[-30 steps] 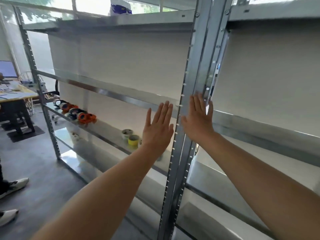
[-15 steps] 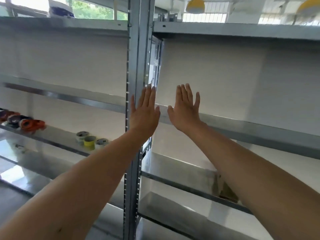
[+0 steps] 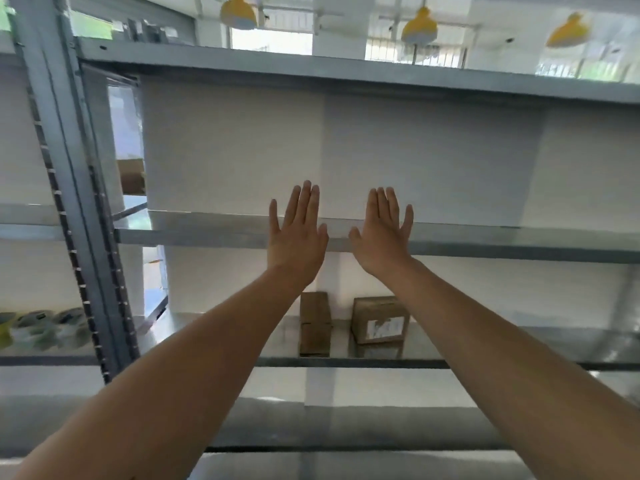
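Note:
Both my arms stretch out in front of a metal shelving unit (image 3: 485, 242). My left hand (image 3: 298, 237) is raised with flat, straight fingers, back toward me, and holds nothing. My right hand (image 3: 381, 237) is held the same way beside it, a small gap between the thumbs. Both hands hover before the front edge of the middle shelf; whether they touch it I cannot tell. On the shelf below, between my forearms, stand two brown cardboard boxes: a narrow box (image 3: 314, 323) and a wider box (image 3: 379, 320) with a white label.
A grey perforated upright post (image 3: 69, 188) divides this bay from the left one, where blurred tape rolls (image 3: 38, 327) lie on a shelf. White panels back the shelves. Yellow pendant lamps (image 3: 419, 27) hang above the top shelf (image 3: 346, 69).
The view has swung right, so the upright post has slid from centre to the left edge. My open hands kept their pose and now sit before the right bay; the boxes came into view.

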Demonstrator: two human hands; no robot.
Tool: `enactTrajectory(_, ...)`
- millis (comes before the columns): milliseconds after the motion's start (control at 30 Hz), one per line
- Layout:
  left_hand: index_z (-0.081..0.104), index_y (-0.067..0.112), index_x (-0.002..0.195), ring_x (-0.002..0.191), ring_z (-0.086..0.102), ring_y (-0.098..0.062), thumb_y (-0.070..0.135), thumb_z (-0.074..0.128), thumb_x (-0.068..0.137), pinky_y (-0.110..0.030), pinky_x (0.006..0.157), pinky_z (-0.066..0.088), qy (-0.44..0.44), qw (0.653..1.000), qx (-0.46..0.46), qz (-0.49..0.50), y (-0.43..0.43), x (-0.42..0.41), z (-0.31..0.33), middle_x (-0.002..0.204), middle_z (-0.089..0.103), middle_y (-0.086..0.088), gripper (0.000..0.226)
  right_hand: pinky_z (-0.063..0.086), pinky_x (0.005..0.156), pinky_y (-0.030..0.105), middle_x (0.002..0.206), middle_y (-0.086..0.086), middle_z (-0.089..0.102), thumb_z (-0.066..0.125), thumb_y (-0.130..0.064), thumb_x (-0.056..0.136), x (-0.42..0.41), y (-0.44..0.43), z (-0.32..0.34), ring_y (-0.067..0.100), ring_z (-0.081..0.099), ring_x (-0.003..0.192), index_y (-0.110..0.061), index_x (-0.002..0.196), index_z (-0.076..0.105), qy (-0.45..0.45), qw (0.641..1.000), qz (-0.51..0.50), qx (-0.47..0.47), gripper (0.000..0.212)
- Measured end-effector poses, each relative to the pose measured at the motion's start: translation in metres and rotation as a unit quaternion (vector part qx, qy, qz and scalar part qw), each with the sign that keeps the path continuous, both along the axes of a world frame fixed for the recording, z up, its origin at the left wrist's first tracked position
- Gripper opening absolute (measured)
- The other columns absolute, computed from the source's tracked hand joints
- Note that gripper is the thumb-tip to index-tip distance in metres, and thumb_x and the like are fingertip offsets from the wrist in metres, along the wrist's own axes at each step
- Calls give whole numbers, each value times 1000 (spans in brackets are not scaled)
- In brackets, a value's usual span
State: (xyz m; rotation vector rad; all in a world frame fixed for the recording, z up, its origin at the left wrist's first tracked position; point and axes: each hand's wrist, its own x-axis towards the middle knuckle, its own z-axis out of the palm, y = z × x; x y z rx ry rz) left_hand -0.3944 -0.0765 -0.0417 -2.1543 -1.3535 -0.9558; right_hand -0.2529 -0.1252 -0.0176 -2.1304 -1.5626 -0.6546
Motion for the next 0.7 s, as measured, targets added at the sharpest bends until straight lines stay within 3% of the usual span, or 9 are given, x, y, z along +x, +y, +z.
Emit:
enactTrajectory(167, -13, 15, 155, 150, -13, -18, 42, 16, 105, -48, 119, -10, 36, 995, -2, -88, -46, 103, -20, 164, -15, -2, 64, -7, 119, 52, 163, 8, -13, 38, -39, 101, 84, -64, -16, 23, -15, 150, -8, 155, -6, 3, 996, -68, 59, 77)
enactTrajectory(433, -12, 16, 155, 151, -12, -15, 40, 16, 105, -47, 121, -8, 61, 965, 2, -254, -108, 224, -27, 164, -13, 1, 62, -7, 119, 50, 164, 6, -10, 39, -36, 100, 197, -164, -39, 21, -12, 151, -9, 155, -6, 30, 980, -187, 68, 76)
enactTrajectory(700, -8, 16, 156, 151, -10, -15, 42, 16, 105, -47, 122, -5, 65, 928, -52, -363, -129, 296, -56, 164, -11, 0, 62, -14, 115, 48, 164, 8, -10, 38, -40, 100, 244, -197, -68, 21, -12, 150, -7, 155, -6, 38, 957, -289, 15, 78)
